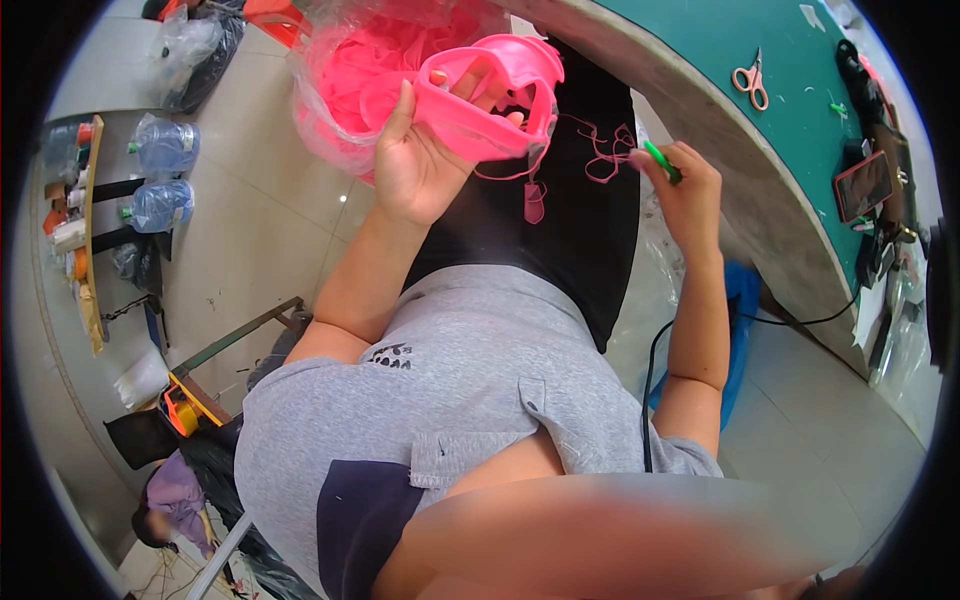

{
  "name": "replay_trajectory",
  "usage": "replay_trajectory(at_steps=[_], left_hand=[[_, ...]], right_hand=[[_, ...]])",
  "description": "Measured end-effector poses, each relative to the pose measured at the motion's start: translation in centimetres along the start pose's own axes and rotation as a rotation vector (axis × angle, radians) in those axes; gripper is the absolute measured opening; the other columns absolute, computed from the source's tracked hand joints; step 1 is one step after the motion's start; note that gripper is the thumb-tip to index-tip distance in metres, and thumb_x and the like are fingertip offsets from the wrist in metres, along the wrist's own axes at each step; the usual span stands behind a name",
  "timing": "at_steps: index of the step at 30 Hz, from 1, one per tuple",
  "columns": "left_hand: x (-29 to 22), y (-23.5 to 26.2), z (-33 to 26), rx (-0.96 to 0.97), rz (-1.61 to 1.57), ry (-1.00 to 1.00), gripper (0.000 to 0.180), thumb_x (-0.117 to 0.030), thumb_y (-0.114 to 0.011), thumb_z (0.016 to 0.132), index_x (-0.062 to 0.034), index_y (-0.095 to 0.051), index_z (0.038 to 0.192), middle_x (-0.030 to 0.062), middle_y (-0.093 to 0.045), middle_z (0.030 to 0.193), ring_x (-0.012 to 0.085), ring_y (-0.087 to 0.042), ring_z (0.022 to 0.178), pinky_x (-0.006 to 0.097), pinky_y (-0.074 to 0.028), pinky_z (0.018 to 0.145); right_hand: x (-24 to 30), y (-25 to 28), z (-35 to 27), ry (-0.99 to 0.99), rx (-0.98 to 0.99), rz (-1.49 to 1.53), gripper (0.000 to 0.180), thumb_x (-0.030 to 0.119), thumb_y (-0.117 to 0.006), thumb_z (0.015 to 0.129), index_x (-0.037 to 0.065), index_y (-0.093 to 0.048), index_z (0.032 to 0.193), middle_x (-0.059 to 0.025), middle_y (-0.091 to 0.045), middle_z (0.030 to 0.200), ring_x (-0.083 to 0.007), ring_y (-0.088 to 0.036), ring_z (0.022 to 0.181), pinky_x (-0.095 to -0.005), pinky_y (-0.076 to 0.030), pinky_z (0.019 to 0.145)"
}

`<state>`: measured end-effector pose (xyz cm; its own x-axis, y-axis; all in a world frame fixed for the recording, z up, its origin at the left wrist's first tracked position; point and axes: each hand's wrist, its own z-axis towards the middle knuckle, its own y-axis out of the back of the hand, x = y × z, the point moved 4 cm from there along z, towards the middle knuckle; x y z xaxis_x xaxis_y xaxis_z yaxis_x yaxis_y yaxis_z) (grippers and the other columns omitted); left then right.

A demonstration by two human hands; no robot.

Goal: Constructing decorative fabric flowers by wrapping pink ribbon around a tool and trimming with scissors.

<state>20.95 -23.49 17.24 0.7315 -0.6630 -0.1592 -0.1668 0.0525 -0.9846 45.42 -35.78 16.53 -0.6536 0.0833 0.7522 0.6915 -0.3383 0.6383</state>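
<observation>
My left hand (425,160) grips a soft, bright pink rubber piece (478,135), shaped like a diving mask skirt with large openings. Some of its fingers show through an opening. To the right and apart from it, my right hand (694,195) is closed around a small green-handled tool (660,160); the tool's tip cannot be made out. Thin pink offcuts (602,165) hang near that hand over my black-clad lap. A small pink tab (534,203) lies below the rubber piece. Behind my left hand, a clear plastic bag (310,110) holds many similar pink pieces.
A curved teal-topped table (690,40) runs along the right, with pink-handled scissors (752,80) and a phone (862,188) on it. A black cable (790,322) crosses below. Large water bottles (165,205) stand at left; another person (180,500) is at lower left.
</observation>
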Motion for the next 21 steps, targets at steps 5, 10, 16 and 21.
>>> replay_trajectory(at_steps=[5,10,16,21], left_hand=[[-0.3,-0.6,-0.2,0.027,-0.071,0.071,0.038,-0.036,-0.043,0.096,-0.0083,-0.052,0.121,0.02,-0.039,0.139,0.0364,-0.032,0.132,0.061,-0.026,0.106],[-0.2,-0.5,-0.2,0.031,-0.182,0.134,0.04,-0.035,-0.044,0.096,-0.0087,-0.049,0.126,0.02,-0.039,0.139,0.0359,-0.031,0.133,0.06,-0.025,0.107],[1.3,-2.4,-0.8,0.219,0.237,-0.031,0.063,-0.029,-0.053,0.092,-0.0222,-0.021,0.145,0.0146,-0.024,0.148,0.0339,-0.024,0.137,0.058,-0.028,0.106],[3.7,-1.9,-1.2,0.365,0.706,-0.09,0.098,-0.013,-0.071,0.078,-0.0173,-0.002,0.148,0.0122,-0.018,0.151,0.0274,-0.024,0.138,0.048,-0.029,0.108]], right_hand=[[2.5,-2.2,1.5,-0.131,0.072,0.251,0.02,0.011,-0.066,0.086,0.002,-0.061,0.103,0.0009,-0.062,0.08,-0.0049,-0.054,0.065,-0.0215,-0.042,0.058],[4.5,-6.0,1.7,-0.228,0.347,0.908,0.023,0.017,-0.06,0.091,-0.001,-0.059,0.106,-0.0022,-0.062,0.095,-0.0075,-0.057,0.086,-0.0224,-0.045,0.081],[5.9,-6.0,1.2,-0.217,0.448,0.883,0.016,0.013,-0.065,0.087,-0.001,-0.063,0.094,0.0004,-0.061,0.081,-0.0049,-0.053,0.073,-0.0195,-0.043,0.067],[7.7,-4.9,0.9,-0.099,0.4,0.718,0.015,0.014,-0.064,0.088,0.0,-0.064,0.091,0.0014,-0.059,0.076,-0.004,-0.05,0.069,-0.02,-0.041,0.062]])
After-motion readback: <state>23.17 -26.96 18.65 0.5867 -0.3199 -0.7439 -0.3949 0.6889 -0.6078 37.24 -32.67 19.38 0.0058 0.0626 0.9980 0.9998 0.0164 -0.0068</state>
